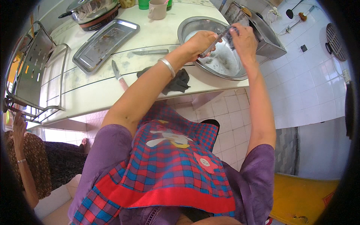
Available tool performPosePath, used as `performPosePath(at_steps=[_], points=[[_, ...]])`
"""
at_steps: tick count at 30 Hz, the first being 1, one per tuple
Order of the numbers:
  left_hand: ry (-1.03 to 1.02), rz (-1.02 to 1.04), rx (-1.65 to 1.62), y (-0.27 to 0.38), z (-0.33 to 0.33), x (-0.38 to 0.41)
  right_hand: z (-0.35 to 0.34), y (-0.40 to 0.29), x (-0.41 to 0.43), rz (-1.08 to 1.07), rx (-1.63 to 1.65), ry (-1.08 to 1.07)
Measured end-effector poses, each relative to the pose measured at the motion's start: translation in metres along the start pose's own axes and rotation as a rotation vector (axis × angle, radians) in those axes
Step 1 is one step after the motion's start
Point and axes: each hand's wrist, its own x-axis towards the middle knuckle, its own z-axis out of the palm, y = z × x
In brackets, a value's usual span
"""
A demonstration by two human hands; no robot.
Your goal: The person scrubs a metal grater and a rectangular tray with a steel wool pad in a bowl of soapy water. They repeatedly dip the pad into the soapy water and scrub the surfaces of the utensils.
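Note:
Over a round steel basin (191, 26) of sudsy water, my left hand (201, 45) grips a long, narrow dark item (209, 50), perhaps a knife; its exact kind is unclear. Against the item's upper end my right hand (244, 39) presses a dark scouring pad (231, 38). On the counter left of the basin lie a knife with a grey handle (152, 52) and another with a pinkish handle (120, 76). A dark crumpled cloth (180, 81) rests near the counter's front edge, partly hidden under my left forearm.
A stained rectangular metal tray (105, 45), a steel pot (91, 11) and a mug (157, 9) stand on the tiled counter (92, 95). A metal rack (36, 70) is at its left end. Another person (28, 157) is at the lower left. A steel box-like unit (270, 42) is beyond the basin.

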Motion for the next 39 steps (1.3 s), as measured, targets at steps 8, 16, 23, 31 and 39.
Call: performPosePath(at_steps=[8, 16, 23, 31, 39], points=[[-0.016, -0.013, 0.151, 0.002, 0.011, -0.005, -0.006, 0.054, 0.016, 0.247, 0.325, -0.092], [0.030, 0.076, 0.023, -0.008, 0.003, 0.001, 0.013, 0.051, -0.001, 0.424, 0.694, -0.723], [0.107, 0.129, -0.110, -0.016, 0.005, 0.009, 0.015, 0.032, -0.031, -0.140, -0.070, -0.937], [0.211, 0.154, -0.040, -0.016, 0.006, 0.013, -0.019, 0.027, -0.015, 0.067, 0.085, -0.448], [0.161, 0.110, 0.047, -0.026, 0.002, 0.022, -0.003, -0.004, -0.028, -0.008, 0.323, -0.052]])
